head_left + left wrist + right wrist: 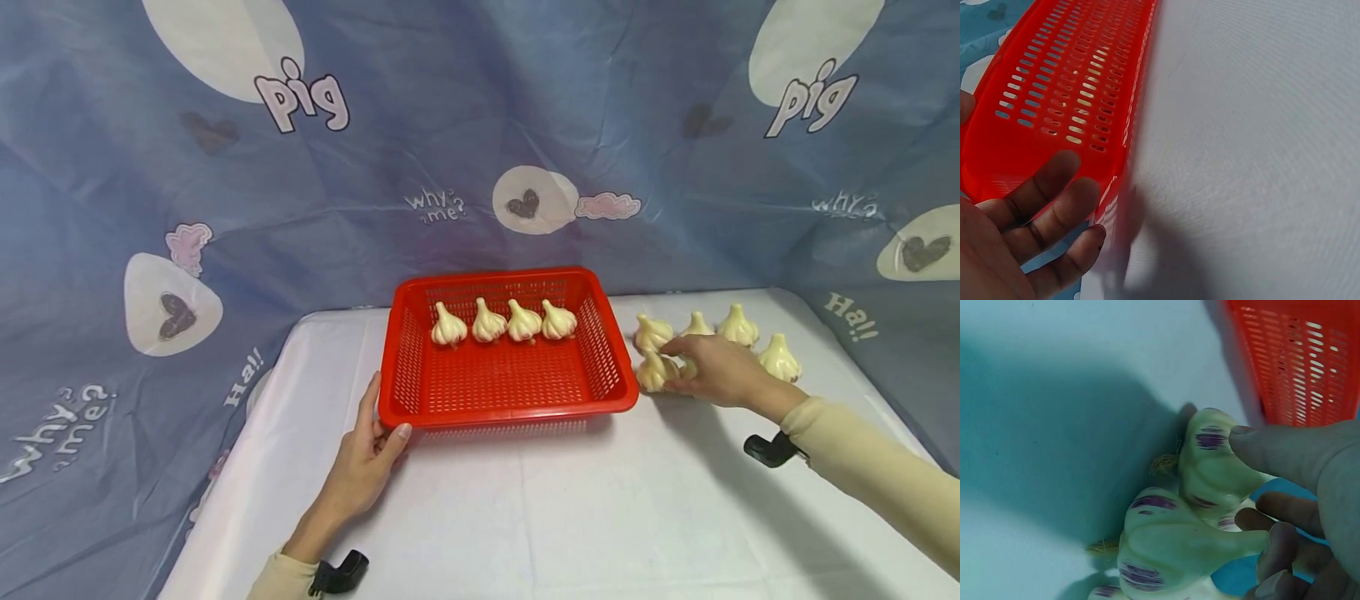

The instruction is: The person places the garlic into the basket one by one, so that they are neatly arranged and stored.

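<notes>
A red plastic basket [510, 414] with slotted walls stands on the white-covered table, with several garlic bulbs [489, 322] in a row along its back. My left hand [363, 467] rests against its front left corner, thumb at the front and index finger along the side. The left wrist view shows the other fingers slightly bent beside the basket. To the right of the basket, my right hand [716, 367] reaches over a group of bulbs. Its thumb [1279, 450] touches the garlic bulb [1213, 456] nearest the basket. The other fingertips lie around the stem of a neighbouring bulb [1160, 544].
More garlic bulbs [738, 327] stand behind the right hand, and one bulb [780, 360] is at its far right. A blue printed cloth [465, 108] hangs behind and beside the table [480, 517]. Each wrist carries a black device [341, 573].
</notes>
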Tool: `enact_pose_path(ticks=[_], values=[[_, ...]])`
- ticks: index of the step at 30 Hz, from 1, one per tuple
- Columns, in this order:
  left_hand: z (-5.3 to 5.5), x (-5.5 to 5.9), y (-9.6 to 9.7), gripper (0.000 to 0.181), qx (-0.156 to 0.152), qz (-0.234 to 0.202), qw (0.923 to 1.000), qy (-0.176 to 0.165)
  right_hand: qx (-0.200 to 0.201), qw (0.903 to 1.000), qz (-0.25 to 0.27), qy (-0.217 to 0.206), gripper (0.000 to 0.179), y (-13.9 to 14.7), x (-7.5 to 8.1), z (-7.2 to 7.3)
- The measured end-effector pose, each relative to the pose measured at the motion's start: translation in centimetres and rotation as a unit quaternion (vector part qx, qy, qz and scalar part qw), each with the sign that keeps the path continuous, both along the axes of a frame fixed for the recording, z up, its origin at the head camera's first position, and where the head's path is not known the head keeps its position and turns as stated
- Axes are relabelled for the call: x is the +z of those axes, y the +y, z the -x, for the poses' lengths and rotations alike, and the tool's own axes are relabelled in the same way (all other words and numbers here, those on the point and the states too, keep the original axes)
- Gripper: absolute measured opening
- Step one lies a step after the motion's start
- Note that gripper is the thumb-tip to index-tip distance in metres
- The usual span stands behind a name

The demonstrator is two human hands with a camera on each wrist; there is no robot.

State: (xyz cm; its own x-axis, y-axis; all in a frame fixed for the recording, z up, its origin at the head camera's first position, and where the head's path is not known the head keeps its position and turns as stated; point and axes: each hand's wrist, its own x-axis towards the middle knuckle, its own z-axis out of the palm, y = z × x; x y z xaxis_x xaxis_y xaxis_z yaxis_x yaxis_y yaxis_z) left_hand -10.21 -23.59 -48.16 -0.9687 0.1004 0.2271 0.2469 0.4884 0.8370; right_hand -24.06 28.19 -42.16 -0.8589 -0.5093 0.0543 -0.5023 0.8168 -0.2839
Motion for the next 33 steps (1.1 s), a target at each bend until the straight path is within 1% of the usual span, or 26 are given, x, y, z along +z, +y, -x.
enact_pose_path(ticks=[6,12,16,19,24,29,33], values=[[0.0,0.04,-0.04,0.086,0.002,0.002,1.0,0.004,0.013,0.9996,-0.011,0.023,0.047,-0.23,-0.48,0.27],[0.03,-0.01,0.0,0.086,0.003,0.007,1.0,0.005,0.014,0.9991,-0.025,0.031,0.049,-0.38,-0.72,0.6],[0.03,0.05,0.01,0.087,0.005,0.007,1.0,0.004,0.018,0.9985,-0.04,0.032,0.044,-0.47,-0.69,0.73],[0.03,0.14,0.01,0.087,0.005,0.006,1.0,0.002,0.019,0.9985,-0.047,0.023,0.043,-0.49,-0.61,0.79],[0.0,0.19,0.0,0.087,0.006,0.004,1.0,-0.002,0.019,0.9991,-0.039,-0.001,0.049,-0.42,-0.42,0.78],[-0.05,0.11,0.01,0.087,0.007,0.005,0.9999,0.007,0.028,0.999,-0.033,-0.015,0.052,-0.41,-0.37,0.74],[-0.07,0.06,0.07,0.087,0.005,0.004,0.9999,0.015,0.034,0.9987,-0.035,-0.014,0.052,-0.47,-0.46,0.82]])
